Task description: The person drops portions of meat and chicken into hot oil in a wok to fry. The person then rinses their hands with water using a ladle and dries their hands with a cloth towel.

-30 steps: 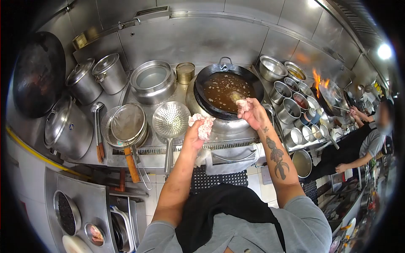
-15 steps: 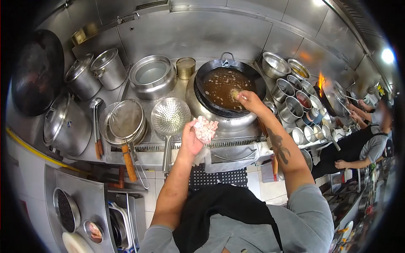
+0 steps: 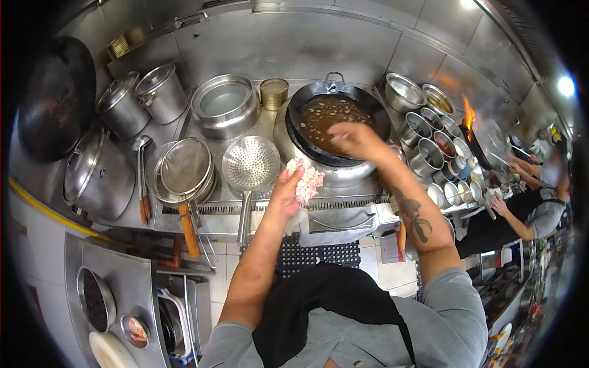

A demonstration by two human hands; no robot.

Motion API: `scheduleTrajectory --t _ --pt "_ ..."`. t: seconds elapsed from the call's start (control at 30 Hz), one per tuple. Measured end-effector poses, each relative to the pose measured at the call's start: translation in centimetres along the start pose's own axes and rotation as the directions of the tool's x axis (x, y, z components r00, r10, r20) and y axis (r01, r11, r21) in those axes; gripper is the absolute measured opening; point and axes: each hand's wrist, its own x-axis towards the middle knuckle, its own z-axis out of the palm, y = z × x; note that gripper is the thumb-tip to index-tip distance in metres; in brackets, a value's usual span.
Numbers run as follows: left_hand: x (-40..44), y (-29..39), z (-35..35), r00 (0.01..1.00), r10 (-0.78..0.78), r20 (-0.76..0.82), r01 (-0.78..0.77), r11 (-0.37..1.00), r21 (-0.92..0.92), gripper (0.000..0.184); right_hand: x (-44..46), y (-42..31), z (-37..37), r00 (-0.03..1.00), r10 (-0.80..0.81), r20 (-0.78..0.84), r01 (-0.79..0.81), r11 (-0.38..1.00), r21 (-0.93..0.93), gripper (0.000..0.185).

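My left hand [image 3: 286, 191] holds a clump of raw, pale pink coated meat pieces [image 3: 305, 181] between its fingers and palm, in front of the stove edge. My right hand [image 3: 357, 141] is over the near part of a black wok [image 3: 296, 140], fingers stretched toward the left and somewhat apart, with no piece visible in them. Brown oil [image 3: 334, 110] fills the wok, with several small pale bits floating on it. A perforated steel ladle strainer [image 3: 251, 163] rests on the stove just left of my left hand.
Mesh strainers [image 3: 186, 165], a water-filled pot [image 3: 226, 101], a tin can [image 3: 273, 92] and lidded pots [image 3: 161, 92] stand left. Several steel containers [image 3: 426, 157] are at right. Beyond them flame rises by another wok [image 3: 481, 153], where a co-worker [image 3: 521, 211] stands. A small meat bowl [image 3: 134, 330] sits lower left.
My right hand has moved slightly left over the wok, and the piece pinched in its fingers no longer shows. My left hand has turned a little, still holding the meat. The view has shifted slightly.
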Motion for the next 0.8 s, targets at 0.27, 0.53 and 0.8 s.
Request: scheduleTrajectory --t 0.27,0.53,0.8 --pt "0.1 0.6 1.9 0.996 0.003 0.091 -0.013 0.994 0.106 0.025 0.3 -3.1 4.3 0.928 0.118 0.355 -0.173 0.976 0.129 0.022" --pt "-0.2 2.0 1.9 0.965 0.011 0.261 -0.014 1.000 0.011 0.032 -0.4 -3.1 4.5 0.905 0.264 0.333 -0.413 0.735 0.538 0.022" --pt "0.5 1.0 1.1 0.986 0.037 0.163 -0.070 0.977 0.202 0.037 -1.0 -3.9 5.3 0.950 0.236 0.203 -0.297 0.885 0.359 0.014"
